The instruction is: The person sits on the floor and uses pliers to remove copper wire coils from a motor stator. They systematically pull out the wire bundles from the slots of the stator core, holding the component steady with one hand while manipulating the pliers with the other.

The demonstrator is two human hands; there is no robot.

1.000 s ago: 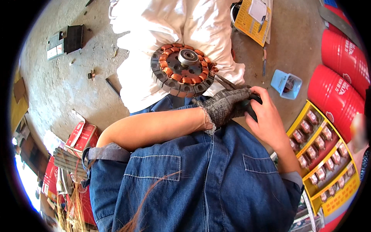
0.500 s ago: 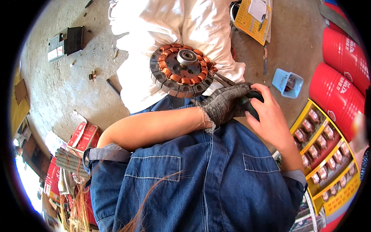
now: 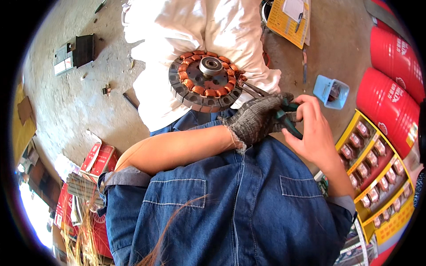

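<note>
A round motor stator (image 3: 195,104) with copper windings and a bearing (image 3: 211,65) at its centre lies on the white cloth (image 3: 162,95) over my lap. My left hand (image 3: 255,117), in a grey fingerless-looking knit glove, is closed around dark green-handled pliers (image 3: 287,124). Their long thin metal jaws reach toward the loose, frayed copper at the stator's right edge; whether they grip it I cannot tell. My bare right hand (image 3: 317,128) has curled fingers at the upper handle and its thumb by the lower one. The handles stand spread apart.
On the right are a light blue plastic bin (image 3: 330,91), red drums (image 3: 386,111) and a yellow rack (image 3: 368,168) of small packaged parts. A yellow board (image 3: 284,24) with paper and pen lies ahead. A black box (image 3: 84,49) and red carton (image 3: 100,159) are on the left.
The pliers' handles have spread wider, and my right hand's fingers have shifted slightly outward along them. The stator sits slightly further left in view.
</note>
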